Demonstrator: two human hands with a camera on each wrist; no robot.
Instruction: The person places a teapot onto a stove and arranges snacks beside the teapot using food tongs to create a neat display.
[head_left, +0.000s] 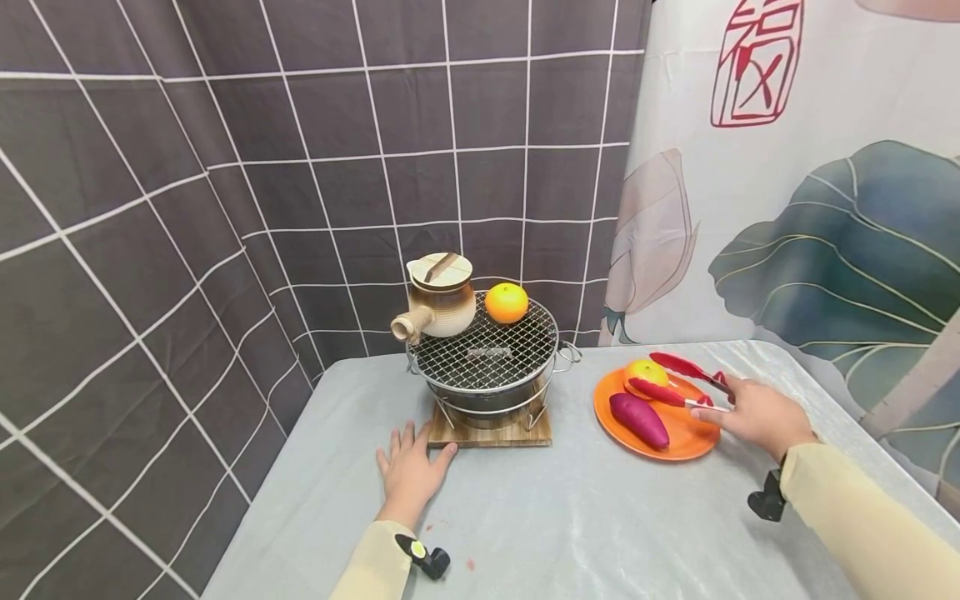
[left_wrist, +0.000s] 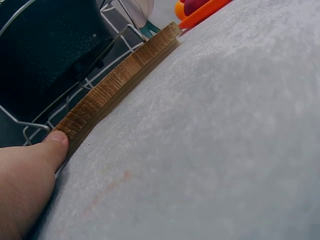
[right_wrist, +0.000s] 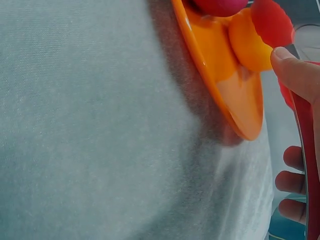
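Note:
My right hand (head_left: 765,417) grips red-tipped tongs (head_left: 660,392), thumb on one arm and fingers on the other. The spread tong tips stand on either side of an orange (head_left: 643,368) on an orange plate (head_left: 690,446). Beside that fruit lies a purple sweet potato (head_left: 639,420). In the right wrist view a tong tip (right_wrist: 272,22) overlaps the orange (right_wrist: 247,42). My left hand (head_left: 411,475) lies with fingers spread on the table, its thumb against the edge of a wooden board (head_left: 491,437); the left wrist view shows this thumb at the board's corner (left_wrist: 62,131).
On the board stands a round grill stove with a wire mesh top (head_left: 510,358) and looped side handles (head_left: 570,354). A lidded clay pot (head_left: 450,312) with a stub handle and another orange (head_left: 506,302) sit on the mesh. A gridded curtain (head_left: 480,192) hangs behind.

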